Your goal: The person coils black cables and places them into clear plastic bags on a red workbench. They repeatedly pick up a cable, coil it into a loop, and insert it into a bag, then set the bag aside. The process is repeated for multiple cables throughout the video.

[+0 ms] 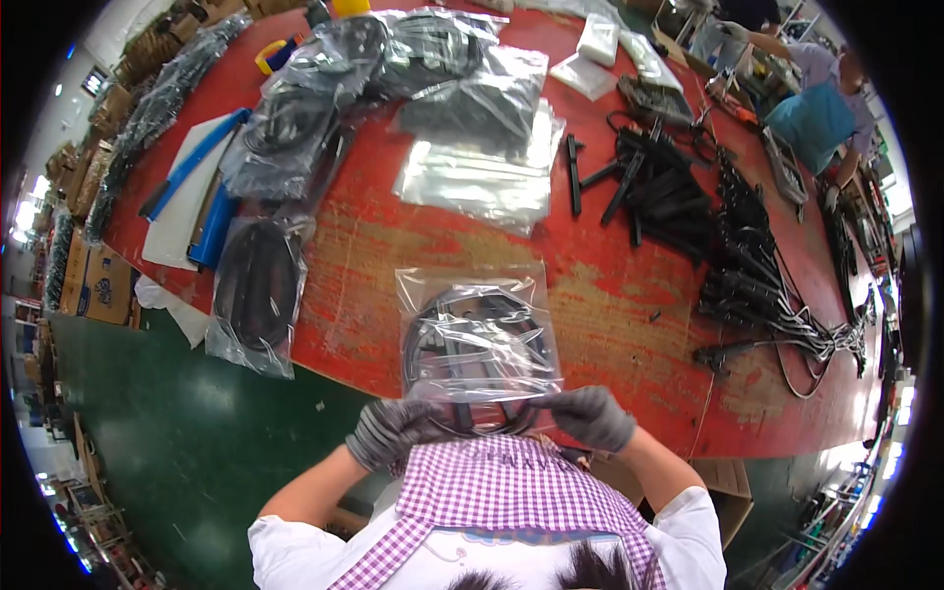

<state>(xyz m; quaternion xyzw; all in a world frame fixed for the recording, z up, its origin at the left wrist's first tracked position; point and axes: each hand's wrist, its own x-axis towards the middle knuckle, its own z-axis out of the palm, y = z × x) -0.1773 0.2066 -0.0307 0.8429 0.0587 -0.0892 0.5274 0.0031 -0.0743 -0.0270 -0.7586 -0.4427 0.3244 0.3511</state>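
Observation:
A clear plastic bag (477, 277) lies at the table's near edge, close to my body. Inside it, or partly inside, sits a coiled black cable (421, 334) with black bar-shaped parts in the middle. My left hand (391, 433), in a grey glove, pinches the bag's near left corner. Its near right corner is gripped by my right hand (593, 417), gloved the same way. The near part of the coil shows between my hands, against my checked apron. Whether it is fully within the bag I cannot tell.
Filled bags (258, 285) of black cable lie left and far left. Flat empty bags (477, 182) are stacked ahead. Black bar parts (669, 192) and bundled black cables (737, 285) lie right. A blue-and-white cutter-like tool (197, 187) rests left. Another person (821, 108) works at far right.

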